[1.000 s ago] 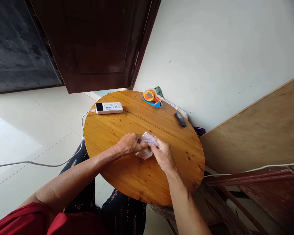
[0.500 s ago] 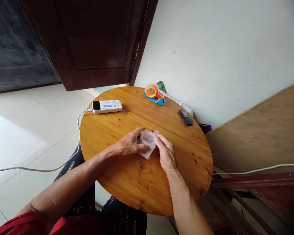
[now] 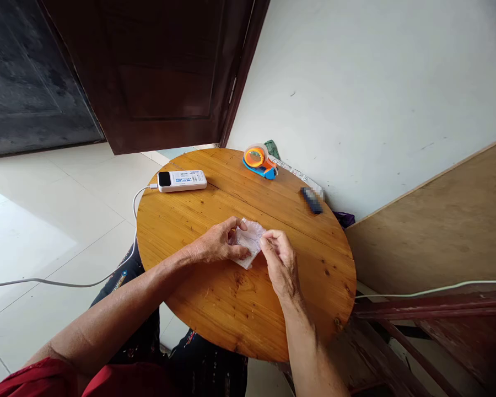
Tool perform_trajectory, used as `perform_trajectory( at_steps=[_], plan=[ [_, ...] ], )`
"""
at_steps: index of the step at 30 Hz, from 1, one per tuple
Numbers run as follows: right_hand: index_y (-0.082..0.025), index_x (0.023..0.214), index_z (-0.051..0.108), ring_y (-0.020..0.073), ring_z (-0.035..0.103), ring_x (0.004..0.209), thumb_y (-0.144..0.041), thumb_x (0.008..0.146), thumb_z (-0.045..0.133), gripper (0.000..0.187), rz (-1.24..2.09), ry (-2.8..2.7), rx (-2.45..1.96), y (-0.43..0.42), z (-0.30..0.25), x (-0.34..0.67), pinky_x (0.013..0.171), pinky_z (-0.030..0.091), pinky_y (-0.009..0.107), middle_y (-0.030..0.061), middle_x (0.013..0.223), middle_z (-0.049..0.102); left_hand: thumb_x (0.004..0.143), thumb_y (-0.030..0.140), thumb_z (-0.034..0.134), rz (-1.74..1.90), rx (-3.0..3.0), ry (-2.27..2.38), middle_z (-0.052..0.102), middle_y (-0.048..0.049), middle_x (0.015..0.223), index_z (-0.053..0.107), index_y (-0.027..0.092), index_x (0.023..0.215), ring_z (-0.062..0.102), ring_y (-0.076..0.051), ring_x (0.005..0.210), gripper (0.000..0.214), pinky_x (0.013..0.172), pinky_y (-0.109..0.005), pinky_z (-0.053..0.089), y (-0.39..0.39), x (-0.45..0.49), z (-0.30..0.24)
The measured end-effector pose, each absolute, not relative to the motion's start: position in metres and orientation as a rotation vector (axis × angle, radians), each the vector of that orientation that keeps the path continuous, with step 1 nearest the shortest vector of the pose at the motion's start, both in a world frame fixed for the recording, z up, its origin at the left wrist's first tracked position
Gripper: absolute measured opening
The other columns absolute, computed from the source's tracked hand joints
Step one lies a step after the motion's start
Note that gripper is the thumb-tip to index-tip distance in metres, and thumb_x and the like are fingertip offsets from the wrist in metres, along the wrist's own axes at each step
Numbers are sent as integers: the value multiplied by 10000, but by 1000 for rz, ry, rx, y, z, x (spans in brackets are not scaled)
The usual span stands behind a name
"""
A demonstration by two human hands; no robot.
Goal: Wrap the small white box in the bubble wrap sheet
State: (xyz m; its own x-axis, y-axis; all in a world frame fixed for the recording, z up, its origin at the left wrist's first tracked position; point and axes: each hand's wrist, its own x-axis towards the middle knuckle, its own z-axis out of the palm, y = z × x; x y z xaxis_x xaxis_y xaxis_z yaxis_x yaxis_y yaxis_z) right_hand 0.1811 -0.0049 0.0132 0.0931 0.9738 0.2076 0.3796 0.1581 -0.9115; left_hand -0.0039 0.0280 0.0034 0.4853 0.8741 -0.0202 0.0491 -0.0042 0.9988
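In the head view, a clear plastic packet (image 3: 248, 243) is pinned to the middle of the round table (image 3: 231, 311) by the curled left hand (image 3: 215, 247). Its right edge is pinched by the right hand (image 3: 281, 263). Working of that edge seems in hand; any pull calls for firm pinning.

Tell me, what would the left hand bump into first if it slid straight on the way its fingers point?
The small crumpled clear plastic bag: the left hand grips it on the round wooden table. Right behind the bag, the right hand pinches its other edge, probably next in line.
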Motion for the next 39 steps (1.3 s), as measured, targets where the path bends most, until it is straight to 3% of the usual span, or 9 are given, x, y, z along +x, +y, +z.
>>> perform_trajectory(
  at_steps=[8, 18, 24, 31, 39],
  plan=[
    [-212, 946, 656, 142, 465, 603, -456, 883, 545, 275, 753, -1570, -1449, -5, 11, 186, 584, 400, 265, -16, 694, 580, 688, 330, 723, 727, 1549, 916, 604, 9, 831, 585, 175, 1161, 550, -136, 723, 517, 647, -246, 434, 30, -7, 7],
    [-211, 1008, 720, 210, 631, 896, -477, 904, 548, 334, 849, -1592, -1396, -3, 8, 186, 807, 473, 311, 44, 1000, 731, 697, 342, 669, 653, 1640, 995, 584, 18, 778, 635, 138, 1121, 506, -127, 678, 471, 596, -236, 384, 28, -8, 20],
    [-196, 1000, 734, 254, 641, 1004, -526, 899, 532, 400, 913, -1593, -1374, -2, 7, 185, 901, 469, 341, 69, 1043, 736, 690, 331, 668, 666, 1630, 974, 561, 28, 759, 628, 140, 1078, 488, -115, 662, 435, 580, -227, 367, 29, -7, 17],
    [-192, 998, 738, 212, 609, 835, -562, 911, 517, 439, 927, -1619, -1423, 0, 1, 188, 750, 461, 294, 27, 877, 713, 674, 356, 706, 726, 1496, 892, 590, 10, 805, 587, 148, 1032, 536, -123, 697, 431, 611, -232, 408, 32, -4, 6],
    [-189, 995, 730, 205, 599, 798, -570, 916, 504, 450, 944, -1597, -1415, 2, 1, 184, 723, 456, 298, 27, 851, 705, 656, 337, 742, 760, 1374, 739, 599, 14, 801, 551, 143, 1006, 546, -112, 678, 443, 613, -233, 421, 34, -3, 7]
  ],
)
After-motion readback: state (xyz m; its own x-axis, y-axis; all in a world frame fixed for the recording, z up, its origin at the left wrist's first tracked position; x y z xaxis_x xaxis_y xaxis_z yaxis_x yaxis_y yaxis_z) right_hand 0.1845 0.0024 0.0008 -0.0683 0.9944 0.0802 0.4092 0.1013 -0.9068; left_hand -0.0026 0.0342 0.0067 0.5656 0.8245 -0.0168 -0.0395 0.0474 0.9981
